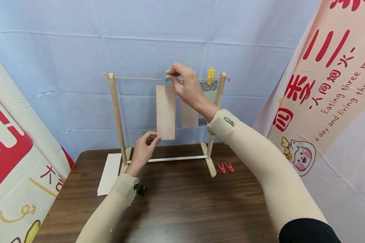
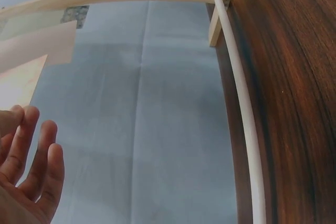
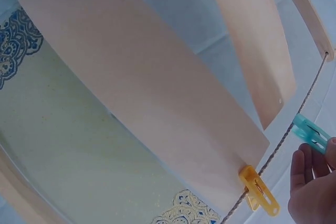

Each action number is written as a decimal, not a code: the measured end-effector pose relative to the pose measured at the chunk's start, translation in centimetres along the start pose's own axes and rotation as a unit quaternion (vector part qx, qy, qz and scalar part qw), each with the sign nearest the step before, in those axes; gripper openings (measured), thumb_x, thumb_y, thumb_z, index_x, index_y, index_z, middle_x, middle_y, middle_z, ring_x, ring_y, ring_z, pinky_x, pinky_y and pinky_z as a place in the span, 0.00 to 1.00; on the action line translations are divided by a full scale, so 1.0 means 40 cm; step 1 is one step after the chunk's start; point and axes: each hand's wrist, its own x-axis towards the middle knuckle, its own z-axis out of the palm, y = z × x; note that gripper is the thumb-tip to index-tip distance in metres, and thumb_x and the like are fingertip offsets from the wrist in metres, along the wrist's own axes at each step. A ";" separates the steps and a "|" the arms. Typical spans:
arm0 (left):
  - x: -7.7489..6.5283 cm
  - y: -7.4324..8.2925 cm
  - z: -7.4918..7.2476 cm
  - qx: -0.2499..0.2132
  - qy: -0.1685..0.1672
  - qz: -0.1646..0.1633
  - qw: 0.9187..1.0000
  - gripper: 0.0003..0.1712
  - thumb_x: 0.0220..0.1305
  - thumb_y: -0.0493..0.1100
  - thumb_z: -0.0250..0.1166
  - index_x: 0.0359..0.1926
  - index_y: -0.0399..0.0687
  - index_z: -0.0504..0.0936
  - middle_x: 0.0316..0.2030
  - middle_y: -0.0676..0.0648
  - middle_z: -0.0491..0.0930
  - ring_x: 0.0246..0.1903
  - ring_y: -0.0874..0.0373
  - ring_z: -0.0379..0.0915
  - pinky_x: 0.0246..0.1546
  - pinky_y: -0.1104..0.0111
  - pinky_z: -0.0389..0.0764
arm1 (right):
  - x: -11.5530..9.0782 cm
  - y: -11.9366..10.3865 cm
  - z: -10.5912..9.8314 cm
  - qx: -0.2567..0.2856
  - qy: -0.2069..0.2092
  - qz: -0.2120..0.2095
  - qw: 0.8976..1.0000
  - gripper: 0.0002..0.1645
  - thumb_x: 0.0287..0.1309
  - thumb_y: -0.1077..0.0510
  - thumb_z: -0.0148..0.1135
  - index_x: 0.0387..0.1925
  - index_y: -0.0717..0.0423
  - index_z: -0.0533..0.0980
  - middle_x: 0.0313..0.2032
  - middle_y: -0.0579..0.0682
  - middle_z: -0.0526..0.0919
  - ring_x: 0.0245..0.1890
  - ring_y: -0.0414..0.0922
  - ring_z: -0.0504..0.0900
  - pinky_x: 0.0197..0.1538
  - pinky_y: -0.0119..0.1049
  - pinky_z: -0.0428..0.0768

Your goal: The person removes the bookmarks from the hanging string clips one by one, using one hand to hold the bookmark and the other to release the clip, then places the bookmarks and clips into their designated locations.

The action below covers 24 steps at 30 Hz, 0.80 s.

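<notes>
My left hand (image 1: 143,150) pinches the lower left corner of a plain beige card (image 1: 165,113), held upright below the rope (image 1: 137,78) of a wooden rack. Up at the rope, my right hand (image 1: 188,84) pinches a teal clothespin (image 3: 312,132) between thumb and fingers. Its tip meets the rope, while the card's top edge, with a small hole, hangs just below. Beside it a second beige card (image 3: 142,77) hangs from a yellow clothespin (image 3: 260,190). A blue-patterned card (image 1: 209,96) hangs at the right under another yellow clothespin (image 1: 211,75).
The rack's left post (image 1: 116,111) and right post (image 1: 221,87) stand on wooden feet, joined low down by a white rod (image 1: 173,159). White cards (image 1: 109,173) lie at the left of the brown table (image 1: 182,206). Two red clothespins (image 1: 225,168) lie right of the rack.
</notes>
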 end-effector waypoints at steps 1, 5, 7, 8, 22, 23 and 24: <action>-0.001 0.000 -0.001 0.000 0.001 0.000 1.000 0.08 0.78 0.42 0.68 0.51 0.43 0.87 0.44 0.44 0.91 0.42 0.50 0.88 0.48 0.55 0.87 | 0.000 -0.001 -0.001 -0.001 0.000 -0.001 1.000 0.01 0.76 0.64 0.63 0.45 0.59 0.80 0.47 0.55 0.86 0.51 0.48 0.86 0.60 0.32 0.78; -0.005 0.002 -0.003 0.001 0.002 0.001 1.000 0.08 0.78 0.42 0.68 0.51 0.43 0.87 0.43 0.44 0.91 0.41 0.51 0.88 0.47 0.56 0.87 | -0.003 -0.005 -0.002 -0.002 0.001 -0.006 1.000 0.03 0.77 0.63 0.63 0.46 0.61 0.80 0.47 0.56 0.86 0.51 0.48 0.85 0.61 0.33 0.78; -0.005 0.003 -0.003 0.002 0.001 0.002 1.000 0.08 0.78 0.42 0.68 0.50 0.43 0.87 0.43 0.44 0.91 0.41 0.51 0.88 0.47 0.56 0.87 | -0.005 -0.008 -0.003 -0.002 0.001 -0.004 1.000 0.04 0.77 0.62 0.63 0.46 0.61 0.80 0.48 0.56 0.86 0.52 0.48 0.85 0.61 0.33 0.78; -0.006 0.003 -0.003 0.003 0.002 0.002 1.000 0.08 0.78 0.42 0.68 0.50 0.43 0.87 0.43 0.44 0.91 0.41 0.51 0.88 0.47 0.56 0.87 | -0.006 -0.009 -0.004 -0.001 0.001 -0.004 1.000 0.04 0.77 0.62 0.63 0.46 0.61 0.80 0.48 0.56 0.86 0.52 0.48 0.85 0.61 0.33 0.78; -0.014 0.001 -0.006 0.000 0.001 0.002 1.000 0.08 0.78 0.42 0.68 0.50 0.43 0.87 0.43 0.46 0.91 0.41 0.52 0.88 0.46 0.60 0.86 | -0.030 -0.010 -0.009 0.017 0.005 0.006 1.000 0.11 0.76 0.63 0.64 0.54 0.65 0.78 0.48 0.57 0.84 0.51 0.49 0.84 0.62 0.35 0.79; -0.014 0.001 -0.006 0.000 0.001 0.001 1.000 0.08 0.78 0.42 0.68 0.50 0.44 0.87 0.43 0.46 0.91 0.41 0.52 0.88 0.46 0.61 0.86 | -0.032 -0.010 -0.009 0.018 0.006 0.006 1.000 0.12 0.76 0.63 0.64 0.54 0.65 0.78 0.48 0.57 0.83 0.51 0.49 0.84 0.62 0.35 0.79; -0.015 0.001 -0.006 -0.001 0.001 0.001 1.000 0.07 0.77 0.42 0.68 0.50 0.44 0.87 0.43 0.46 0.91 0.41 0.52 0.88 0.45 0.61 0.86 | -0.033 -0.009 -0.010 0.017 0.005 0.007 1.000 0.12 0.76 0.63 0.64 0.55 0.65 0.77 0.48 0.57 0.83 0.51 0.49 0.84 0.63 0.35 0.79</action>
